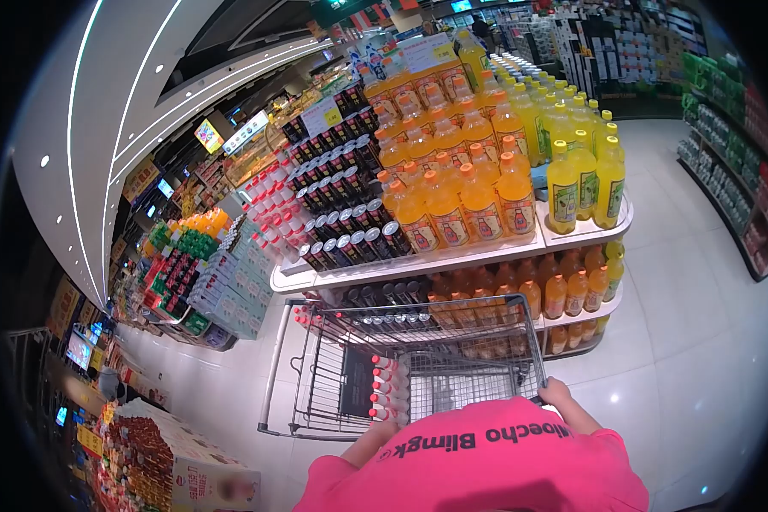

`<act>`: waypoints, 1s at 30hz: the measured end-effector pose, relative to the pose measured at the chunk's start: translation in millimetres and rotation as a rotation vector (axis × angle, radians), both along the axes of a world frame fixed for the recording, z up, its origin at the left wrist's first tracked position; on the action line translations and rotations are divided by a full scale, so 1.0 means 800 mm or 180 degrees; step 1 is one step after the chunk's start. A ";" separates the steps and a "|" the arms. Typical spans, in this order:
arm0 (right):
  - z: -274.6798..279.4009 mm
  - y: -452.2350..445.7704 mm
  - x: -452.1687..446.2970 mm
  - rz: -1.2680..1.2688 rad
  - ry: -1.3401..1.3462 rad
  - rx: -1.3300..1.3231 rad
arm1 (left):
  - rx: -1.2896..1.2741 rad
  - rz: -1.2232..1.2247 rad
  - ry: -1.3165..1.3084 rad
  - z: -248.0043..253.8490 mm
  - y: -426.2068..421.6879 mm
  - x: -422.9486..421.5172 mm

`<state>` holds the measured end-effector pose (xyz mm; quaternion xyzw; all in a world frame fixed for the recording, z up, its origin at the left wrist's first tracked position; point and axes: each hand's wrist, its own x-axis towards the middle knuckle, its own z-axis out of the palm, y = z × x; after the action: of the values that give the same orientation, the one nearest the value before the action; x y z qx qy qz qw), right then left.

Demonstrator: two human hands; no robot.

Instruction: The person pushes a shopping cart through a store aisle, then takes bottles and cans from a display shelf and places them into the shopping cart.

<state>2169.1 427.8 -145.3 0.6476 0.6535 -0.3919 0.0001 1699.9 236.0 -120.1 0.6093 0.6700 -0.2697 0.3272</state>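
A metal shopping cart stands just in front of me. My right hand is closed round the cart's edge at its near right corner. My left forearm reaches toward the near left side of the cart, and my left hand is mostly hidden by the pink shirt, its fingers out of sight. Inside the cart, several white bottles with red caps lie in a row beside a dark panel.
Beyond the cart is a white display shelf with orange bottles, yellow-green bottles and dark cans. Shelving lines the right; stacked cartons and a box display are at left.
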 end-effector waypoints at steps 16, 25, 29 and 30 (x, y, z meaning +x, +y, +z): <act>0.002 0.008 0.010 -0.0038 0.0304 -0.0192 | 0.0486 0.0722 -0.0818 0.021 -0.014 0.014; -0.018 0.022 0.007 0.0079 0.0112 -0.0297 | -0.0098 0.0730 -0.0774 0.024 0.002 0.018; -0.008 0.018 -0.001 0.0057 -0.0241 0.0209 | -0.0034 0.0563 -0.0586 0.011 0.001 0.018; -0.006 0.019 -0.001 0.0050 -0.0258 0.0084 | -0.0020 0.0581 -0.0588 0.012 0.000 0.018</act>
<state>2168.2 443.0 -150.1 0.6577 0.6632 -0.3566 0.0211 1714.5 236.0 -110.3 0.5670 0.6888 -0.1838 0.4126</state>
